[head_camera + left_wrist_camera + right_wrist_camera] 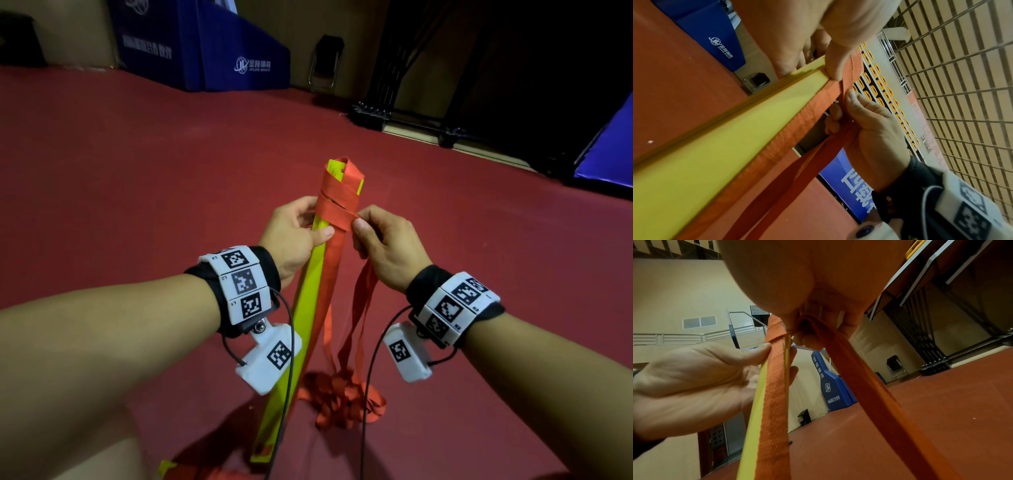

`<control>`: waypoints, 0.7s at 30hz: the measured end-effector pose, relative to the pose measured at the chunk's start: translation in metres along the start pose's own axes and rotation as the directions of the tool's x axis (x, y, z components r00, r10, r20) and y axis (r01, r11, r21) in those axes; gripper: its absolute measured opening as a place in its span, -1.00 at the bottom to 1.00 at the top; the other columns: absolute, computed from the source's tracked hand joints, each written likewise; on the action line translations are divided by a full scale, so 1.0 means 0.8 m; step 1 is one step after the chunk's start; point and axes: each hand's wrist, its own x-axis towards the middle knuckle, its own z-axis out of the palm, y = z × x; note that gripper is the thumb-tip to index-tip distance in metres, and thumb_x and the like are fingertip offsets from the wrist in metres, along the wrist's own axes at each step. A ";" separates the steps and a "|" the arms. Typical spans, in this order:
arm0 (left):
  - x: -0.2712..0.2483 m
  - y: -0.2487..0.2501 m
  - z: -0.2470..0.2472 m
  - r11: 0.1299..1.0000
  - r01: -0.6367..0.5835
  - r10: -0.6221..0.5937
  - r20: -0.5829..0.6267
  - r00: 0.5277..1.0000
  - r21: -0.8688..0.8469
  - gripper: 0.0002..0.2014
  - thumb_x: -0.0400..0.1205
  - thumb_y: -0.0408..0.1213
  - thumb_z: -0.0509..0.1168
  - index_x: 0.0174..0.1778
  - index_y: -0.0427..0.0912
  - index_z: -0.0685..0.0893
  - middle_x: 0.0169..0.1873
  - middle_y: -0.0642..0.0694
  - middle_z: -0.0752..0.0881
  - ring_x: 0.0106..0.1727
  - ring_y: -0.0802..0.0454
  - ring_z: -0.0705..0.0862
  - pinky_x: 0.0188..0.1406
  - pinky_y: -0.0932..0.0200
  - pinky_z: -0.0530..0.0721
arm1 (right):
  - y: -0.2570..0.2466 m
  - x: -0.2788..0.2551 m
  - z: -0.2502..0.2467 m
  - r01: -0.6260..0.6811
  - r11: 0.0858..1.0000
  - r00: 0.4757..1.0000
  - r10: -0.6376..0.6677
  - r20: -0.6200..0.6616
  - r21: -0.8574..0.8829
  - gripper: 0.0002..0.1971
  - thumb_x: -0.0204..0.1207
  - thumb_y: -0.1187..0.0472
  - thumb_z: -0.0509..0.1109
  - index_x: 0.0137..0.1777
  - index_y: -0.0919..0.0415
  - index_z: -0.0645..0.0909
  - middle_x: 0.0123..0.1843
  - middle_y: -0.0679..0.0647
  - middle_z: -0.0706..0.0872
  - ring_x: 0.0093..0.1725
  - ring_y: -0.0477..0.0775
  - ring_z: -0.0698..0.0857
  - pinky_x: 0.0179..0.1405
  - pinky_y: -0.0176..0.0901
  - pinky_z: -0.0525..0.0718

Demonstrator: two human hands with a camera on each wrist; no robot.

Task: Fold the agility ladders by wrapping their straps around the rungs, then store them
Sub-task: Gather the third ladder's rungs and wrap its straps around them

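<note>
Here, rungs (310, 294): stacked, upright.
Left hand (294, 236): clamped round rungs, below wraps.
Right hand (383, 240): pinching strap (337, 205) beside rungs.

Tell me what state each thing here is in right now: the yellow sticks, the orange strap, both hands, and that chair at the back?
Yellow rungs: bundled, held tilted, upper end partly wrapped.
Orange strap: several turns around the bundle's top; the rest hangs to a loose pile on the floor.
Left hand: grips the bundle below the wraps.
Right hand: pinches the strap beside the wraps.
Folding chair: folded, against the wall.
</note>
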 end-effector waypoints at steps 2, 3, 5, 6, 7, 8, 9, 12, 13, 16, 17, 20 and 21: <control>0.000 -0.001 -0.002 1.000 0.017 -0.017 0.016 1.000 -0.011 -0.65 0.61 -0.73 0.28 0.17 -0.23 0.65 -0.16 -0.15 0.71 -0.15 0.02 0.68 -0.21 0.27 0.69 | -0.001 -0.001 0.000 -0.006 1.000 1.000 0.006 0.019 0.001 -0.72 0.75 0.20 0.24 -0.24 0.12 0.55 -0.44 -0.09 0.67 -0.47 -0.12 0.63 -0.34 -0.30 0.52; 0.000 -0.002 -0.004 0.999 0.031 -0.030 0.026 0.999 -0.025 -0.65 0.62 -0.72 0.28 0.18 -0.22 0.63 -0.18 -0.15 0.71 -0.18 0.01 0.69 -0.27 0.27 0.70 | -0.002 -0.002 0.000 -0.013 1.000 0.999 0.013 0.033 0.006 -0.70 0.76 0.19 0.22 -0.25 0.11 0.56 -0.45 -0.09 0.67 -0.48 -0.12 0.63 -0.35 -0.30 0.52; -0.001 0.001 -0.007 0.994 0.077 -0.074 0.042 0.996 -0.073 -0.65 0.65 -0.70 0.27 0.16 -0.17 0.58 -0.20 -0.17 0.72 -0.27 -0.03 0.69 -0.38 0.22 0.71 | -0.004 -0.003 0.001 -0.028 0.999 0.998 0.026 0.063 0.032 -0.67 0.78 0.15 0.19 -0.25 0.14 0.57 -0.46 -0.09 0.66 -0.50 -0.11 0.63 -0.37 -0.26 0.54; -0.001 0.002 -0.007 0.992 0.093 -0.089 0.047 0.995 -0.091 -0.67 0.66 -0.69 0.26 0.13 -0.14 0.56 -0.22 -0.17 0.72 -0.31 -0.05 0.68 -0.40 0.19 0.70 | -0.005 -0.003 0.001 -0.028 0.998 0.997 0.024 0.072 0.050 -0.66 0.79 0.13 0.17 -0.23 0.17 0.57 -0.46 -0.09 0.66 -0.51 -0.09 0.63 -0.38 -0.26 0.54; -0.001 0.003 -0.008 0.990 0.101 -0.096 0.049 0.994 -0.099 -0.68 0.67 -0.67 0.26 0.09 -0.12 0.54 -0.24 -0.16 0.73 -0.31 -0.07 0.67 -0.37 0.15 0.67 | -0.006 -0.004 0.001 -0.024 0.997 0.997 0.019 0.073 0.069 -0.65 0.79 0.12 0.17 -0.22 0.20 0.57 -0.46 -0.09 0.65 -0.52 -0.08 0.62 -0.41 -0.26 0.53; -0.001 0.004 -0.009 0.990 0.101 -0.096 0.048 0.994 -0.099 -0.69 0.67 -0.67 0.26 0.05 -0.11 0.52 -0.26 -0.16 0.72 -0.30 -0.10 0.66 -0.31 0.11 0.65 | -0.007 -0.004 0.001 -0.019 0.996 0.998 0.013 0.069 0.086 -0.66 0.79 0.11 0.17 -0.21 0.22 0.55 -0.46 -0.09 0.64 -0.52 -0.06 0.62 -0.43 -0.27 0.53; 0.000 0.005 -0.009 0.991 0.094 -0.090 0.042 0.995 -0.093 -0.69 0.67 -0.67 0.27 0.03 -0.12 0.52 -0.25 -0.16 0.72 -0.26 -0.12 0.66 -0.24 0.06 0.63 | -0.009 -0.003 0.000 -0.012 0.995 0.998 0.006 0.060 0.099 -0.66 0.79 0.11 0.17 -0.20 0.24 0.54 -0.46 -0.07 0.64 -0.53 -0.05 0.61 -0.44 -0.26 0.53; -0.001 0.005 -0.005 0.996 0.045 -0.043 0.031 0.999 -0.071 -0.70 0.64 -0.68 0.30 0.01 -0.14 0.57 -0.15 -0.24 0.72 -0.04 -0.24 0.68 0.03 -0.17 0.68 | -0.009 0.000 -0.001 0.010 0.993 0.999 -0.013 0.032 0.113 -0.68 0.79 0.13 0.18 -0.20 0.24 0.51 -0.42 0.02 0.66 -0.52 0.03 0.62 -0.44 -0.19 0.55; -0.003 0.004 -0.002 0.998 0.025 -0.023 0.039 0.999 -0.055 -0.71 0.61 -0.65 0.34 0.01 -0.13 0.61 -0.10 -0.28 0.73 0.01 -0.26 0.69 0.13 -0.26 0.69 | -0.008 0.000 -0.001 0.014 0.993 0.999 -0.018 0.026 0.117 -0.70 0.78 0.15 0.18 -0.19 0.22 0.51 -0.40 0.04 0.67 -0.51 0.06 0.63 -0.44 -0.16 0.55; -0.010 0.001 0.004 0.999 -0.020 0.022 0.061 0.998 -0.027 -0.74 0.47 -0.39 0.42 0.04 -0.03 0.77 -0.01 -0.32 0.80 0.08 -0.31 0.76 0.30 -0.36 0.67 | -0.006 0.000 -0.002 0.018 0.985 1.000 -0.022 0.020 0.169 -0.74 0.78 0.15 0.19 -0.15 0.21 0.52 -0.34 0.14 0.69 -0.49 0.14 0.64 -0.46 -0.09 0.57; -0.011 -0.001 0.005 0.999 -0.030 0.030 0.051 0.998 -0.012 -0.73 0.45 -0.32 0.42 0.03 0.03 0.81 0.02 -0.29 0.82 0.12 -0.34 0.78 0.31 -0.39 0.68 | -0.007 0.000 -0.002 0.017 0.982 1.000 -0.021 0.021 0.188 -0.74 0.78 0.15 0.20 -0.13 0.24 0.53 -0.33 0.17 0.69 -0.48 0.15 0.64 -0.47 -0.10 0.58; -0.010 0.001 0.002 0.999 -0.051 0.051 0.043 0.998 0.001 -0.73 0.45 -0.26 0.44 0.02 0.12 0.85 0.04 -0.26 0.84 0.16 -0.37 0.79 0.28 -0.37 0.71 | -0.012 0.000 -0.004 -0.009 0.971 1.000 0.003 0.026 0.238 -0.77 0.78 0.14 0.20 -0.03 0.25 0.55 -0.33 0.16 0.66 -0.48 0.04 0.61 -0.48 -0.16 0.56; -0.010 0.002 0.000 0.998 -0.056 0.056 0.056 0.997 -0.007 -0.72 0.46 -0.29 0.44 0.06 0.06 0.83 0.04 -0.28 0.84 0.14 -0.38 0.79 0.25 -0.34 0.73 | -0.013 0.000 -0.005 -0.029 0.966 0.999 0.021 0.035 0.259 -0.79 0.78 0.13 0.19 0.04 0.25 0.56 -0.32 0.13 0.65 -0.47 0.01 0.60 -0.48 -0.17 0.56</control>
